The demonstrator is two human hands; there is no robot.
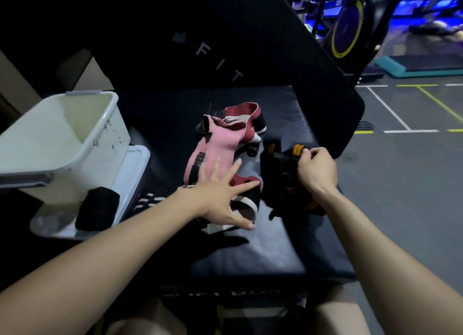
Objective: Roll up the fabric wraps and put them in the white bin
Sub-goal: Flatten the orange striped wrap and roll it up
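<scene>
The left hand (220, 191) is laid flat with fingers spread wide, pressed down on the pink fabric wrap (215, 149), nothing gripped. The wrap is sprawled unrolled across the middle of the black padded box (250, 257), with a dark red and white wrap (246, 116) tangled in at its 1 o'clock end and more red and white loops seen under the left thumb. Over at 3 o'clock from the pink one, a black and orange wrap (283, 179) is bunched up in a heap, and its top edge is pinched by the right hand (317, 169), fingers curled tight around an orange bit. The white bin (75, 144) is seen tilted at about 9 o'clock from the wraps, propped on a white lid (130, 179), nothing visible inside it. A rolled black wrap (97, 208) is parked on that lid, right against the bin's front. A black mat (225, 46) with "FIT" lettering is leaned up behind everything at 12 o'clock.
</scene>
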